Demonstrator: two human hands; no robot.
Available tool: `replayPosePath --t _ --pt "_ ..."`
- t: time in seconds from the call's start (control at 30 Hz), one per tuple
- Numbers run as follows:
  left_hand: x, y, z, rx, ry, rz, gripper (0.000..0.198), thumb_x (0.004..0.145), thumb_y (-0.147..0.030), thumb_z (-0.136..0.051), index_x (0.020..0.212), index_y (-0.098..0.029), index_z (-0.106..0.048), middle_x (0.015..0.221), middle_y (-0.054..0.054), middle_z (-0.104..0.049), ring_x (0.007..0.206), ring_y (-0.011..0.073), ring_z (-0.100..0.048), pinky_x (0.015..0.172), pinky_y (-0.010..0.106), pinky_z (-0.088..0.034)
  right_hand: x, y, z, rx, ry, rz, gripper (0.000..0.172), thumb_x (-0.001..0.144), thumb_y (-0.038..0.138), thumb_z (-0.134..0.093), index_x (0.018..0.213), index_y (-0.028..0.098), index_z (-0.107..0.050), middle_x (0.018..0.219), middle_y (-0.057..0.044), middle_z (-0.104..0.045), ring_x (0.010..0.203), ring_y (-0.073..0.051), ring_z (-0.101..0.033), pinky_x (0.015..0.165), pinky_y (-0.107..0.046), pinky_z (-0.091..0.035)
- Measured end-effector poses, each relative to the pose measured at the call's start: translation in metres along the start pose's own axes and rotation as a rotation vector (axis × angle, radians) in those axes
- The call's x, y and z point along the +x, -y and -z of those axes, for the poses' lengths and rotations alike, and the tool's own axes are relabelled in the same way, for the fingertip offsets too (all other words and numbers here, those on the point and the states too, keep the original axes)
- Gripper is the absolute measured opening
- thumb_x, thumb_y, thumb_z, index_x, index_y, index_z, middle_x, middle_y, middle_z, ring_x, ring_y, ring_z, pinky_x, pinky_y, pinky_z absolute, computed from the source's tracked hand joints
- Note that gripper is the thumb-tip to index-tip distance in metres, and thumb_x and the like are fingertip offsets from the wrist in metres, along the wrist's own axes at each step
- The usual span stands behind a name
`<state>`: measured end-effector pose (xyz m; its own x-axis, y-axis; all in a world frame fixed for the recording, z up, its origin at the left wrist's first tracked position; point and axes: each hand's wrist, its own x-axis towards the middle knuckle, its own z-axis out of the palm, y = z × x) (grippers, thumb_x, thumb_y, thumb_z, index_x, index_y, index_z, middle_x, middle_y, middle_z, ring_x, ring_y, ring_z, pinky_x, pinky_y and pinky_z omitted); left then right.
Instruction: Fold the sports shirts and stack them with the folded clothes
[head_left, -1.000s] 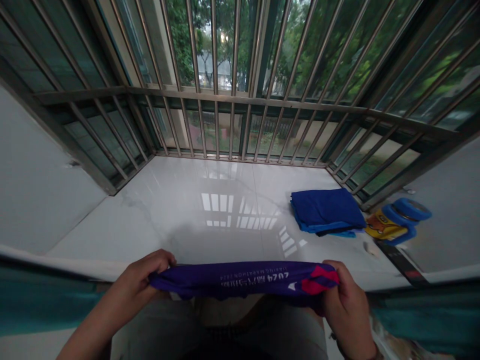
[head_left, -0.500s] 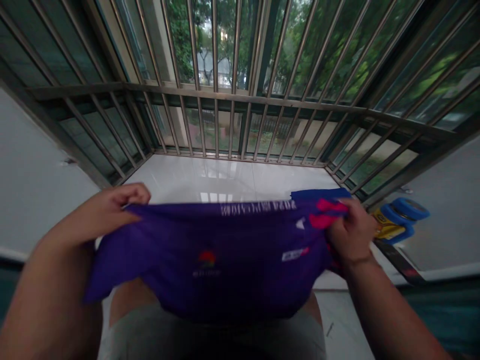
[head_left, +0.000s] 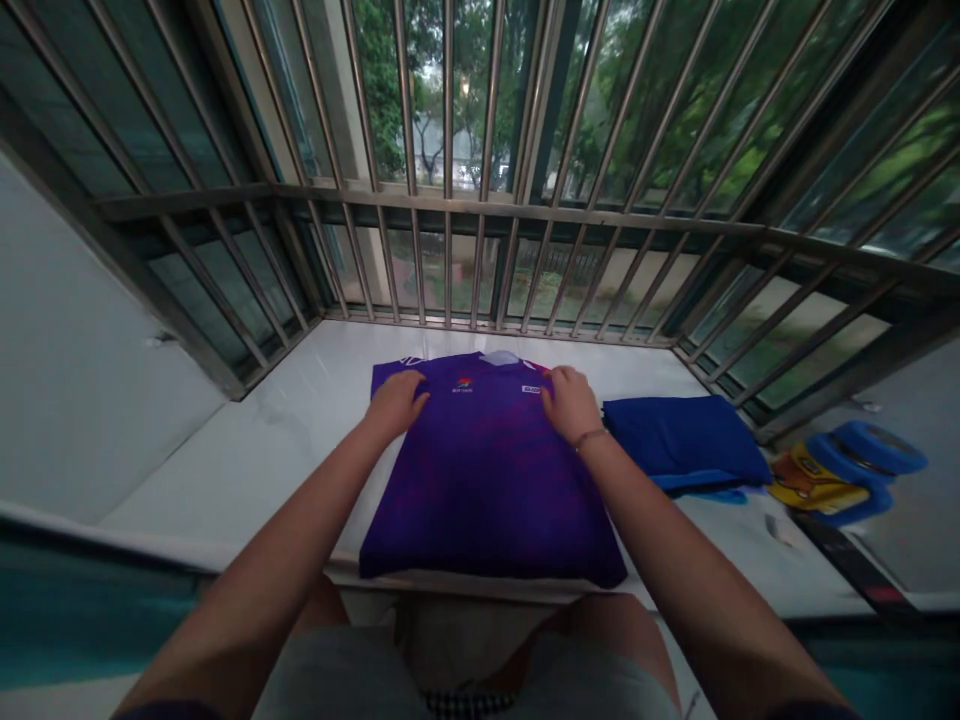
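A purple sports jersey (head_left: 487, 490) lies folded flat on the white marble ledge (head_left: 255, 470), its collar at the far end and a small red logo on the chest. My left hand (head_left: 395, 405) rests palm down on the jersey's far left shoulder, gripping nothing. My right hand (head_left: 570, 403), with a thin band at the wrist, presses on the opposite shoulder in the same way. Just right of that hand lies a folded blue cloth (head_left: 682, 440), not touching it.
Steel window bars (head_left: 450, 250) rise along the ledge's far side. At the right lie a yellow packet (head_left: 808, 482), blue tape rolls (head_left: 862, 460) and a dark strip (head_left: 855, 572). A teal cloth (head_left: 82, 610) runs along the near left edge.
The jersey, held up and loose between my hands, now lies folded flat on the ledge. Both hands have let go of its edges and rest on its shoulders.
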<state>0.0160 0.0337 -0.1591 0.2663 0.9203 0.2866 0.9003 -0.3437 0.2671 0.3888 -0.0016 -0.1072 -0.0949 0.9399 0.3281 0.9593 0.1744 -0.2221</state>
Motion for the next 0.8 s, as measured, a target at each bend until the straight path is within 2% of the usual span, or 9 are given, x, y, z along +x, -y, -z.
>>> replayPosePath --t 0.13,0.2,0.27,0.33,0.4,0.5,0.6,0.7,0.8 --pt "-0.089 -0.014 -0.063 -0.029 0.069 -0.093 0.048 0.107 -0.042 -0.059 0.146 -0.016 -0.067 0.164 0.019 -0.06 0.152 0.035 -0.056 0.129 0.053 -0.043 -0.093 0.009 -0.046 0.027 0.13 0.095 0.029 0.103 0.027 -0.068 0.13 0.019 -0.072 0.134 -0.014 -0.072 0.123 -0.027 -0.065 0.11 -0.038 -0.049" --pt "-0.128 -0.02 -0.085 -0.004 0.111 -0.064 0.057 0.108 -0.049 -0.057 0.154 -0.017 -0.062 0.169 0.019 -0.054 0.157 0.0362 -0.052 0.129 0.056 -0.043 -0.139 0.004 -0.07 0.051 0.182 0.129 0.038 0.105 0.036 -0.066 0.139 0.018 -0.069 0.141 -0.016 -0.07 0.13 -0.03 -0.064 0.111 -0.043 -0.051" --pt "-0.154 -0.024 -0.097 0.033 0.118 -0.039 0.065 0.109 -0.054 -0.055 0.164 -0.019 -0.053 0.175 0.016 -0.047 0.162 0.0356 -0.045 0.132 0.059 -0.038 -0.176 -0.003 -0.088 0.046 0.181 0.144 0.048 0.104 0.042 -0.069 0.146 0.02 -0.066 0.153 -0.016 -0.064 0.14 -0.033 -0.06 0.119 -0.049 -0.047" --pt "-0.168 -0.029 -0.1 0.065 0.122 -0.021 0.069 0.11 -0.056 -0.053 0.169 -0.02 -0.047 0.178 0.014 -0.042 0.165 0.0346 -0.04 0.134 0.061 -0.034 -0.198 -0.01 -0.098 0.021 0.144 0.113 0.048 0.105 0.045 -0.068 0.148 0.023 -0.066 0.155 -0.015 -0.063 0.141 -0.034 -0.06 0.121 -0.052 -0.045" --pt "-0.172 -0.033 -0.098 0.081 0.139 -0.005 0.069 0.11 -0.056 -0.052 0.169 -0.019 -0.048 0.178 0.014 -0.041 0.165 0.0342 -0.04 0.134 0.06 -0.034 -0.207 -0.012 -0.099 -0.016 0.125 0.065 0.038 0.108 0.043 -0.064 0.14 0.026 -0.07 0.149 -0.013 -0.067 0.135 -0.032 -0.063 0.113 -0.049 -0.049" --pt "-0.174 -0.04 -0.095 0.091 0.139 0.015 0.067 0.111 -0.053 -0.051 0.168 -0.019 -0.049 0.178 0.014 -0.041 0.164 0.0341 -0.041 0.134 0.058 -0.036 -0.205 -0.005 -0.091 -0.09 0.155 0.021 0.021 0.11 0.036 -0.06 0.122 0.027 -0.075 0.133 -0.011 -0.072 0.12 -0.029 -0.067 0.097 -0.042 -0.052" --pt "-0.182 -0.047 -0.092 0.105 0.112 0.029 0.069 0.11 -0.053 -0.051 0.171 -0.021 -0.046 0.179 0.014 -0.038 0.165 0.0348 -0.039 0.135 0.059 -0.034 -0.201 0.005 -0.084 -0.148 0.187 0.029 0.018 0.112 0.03 -0.056 0.109 0.025 -0.073 0.119 -0.008 -0.074 0.109 -0.025 -0.066 0.088 -0.036 -0.049" --pt "-0.198 -0.052 -0.088 0.109 0.149 0.044 0.074 0.108 -0.055 -0.053 0.172 -0.021 -0.044 0.18 0.015 -0.034 0.167 0.0363 -0.036 0.135 0.061 -0.033 -0.209 0.009 -0.082 -0.173 0.201 0.06 0.016 0.112 0.026 -0.056 0.104 0.023 -0.07 0.109 -0.007 -0.074 0.103 -0.025 -0.066 0.082 -0.035 -0.047" --pt "-0.226 -0.054 -0.082 0.098 0.213 0.055 0.079 0.104 -0.057 -0.057 0.174 -0.024 -0.042 0.181 0.013 -0.031 0.167 0.0376 -0.035 0.134 0.063 -0.034 -0.234 0.013 -0.084 -0.186 0.176 0.104 0.012 0.11 0.022 -0.059 0.103 0.024 -0.069 0.106 -0.006 -0.073 0.099 -0.026 -0.067 0.08 -0.037 -0.047"
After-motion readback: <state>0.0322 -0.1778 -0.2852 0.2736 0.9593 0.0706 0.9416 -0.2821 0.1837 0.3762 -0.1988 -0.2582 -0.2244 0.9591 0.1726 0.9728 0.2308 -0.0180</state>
